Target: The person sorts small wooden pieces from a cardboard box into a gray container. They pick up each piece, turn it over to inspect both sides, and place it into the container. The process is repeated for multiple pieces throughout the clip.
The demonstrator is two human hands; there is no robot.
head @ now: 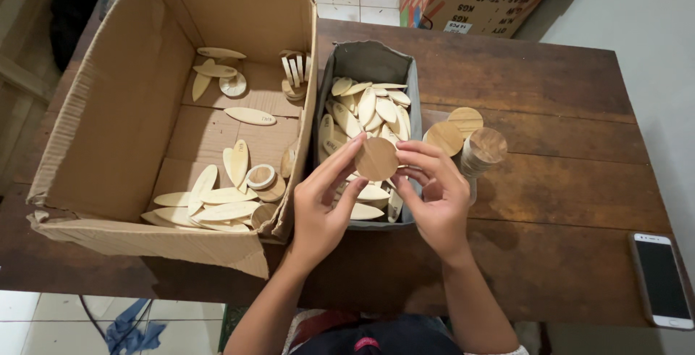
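Both hands pinched 1 round wooden disc above the grey bin.

The left hand (322, 203) and right hand (434, 196) grasped the disc (376, 159) by its edge; below the fingers the grey bin (365, 62) stayed full of oval pieces, right of them stood a disc stack (481, 154), left the cardboard box (108, 109) held few.

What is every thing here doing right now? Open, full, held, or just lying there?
round wooden disc: held up between both hands' fingertips
left hand: pinching the disc
right hand: pinching the disc
cardboard box: open, partly filled with wooden pieces
grey bin: open, heaped with leaf-shaped pieces
stack of discs: standing on the table
two loose discs: lying flat
phone: lying face up, screen dark
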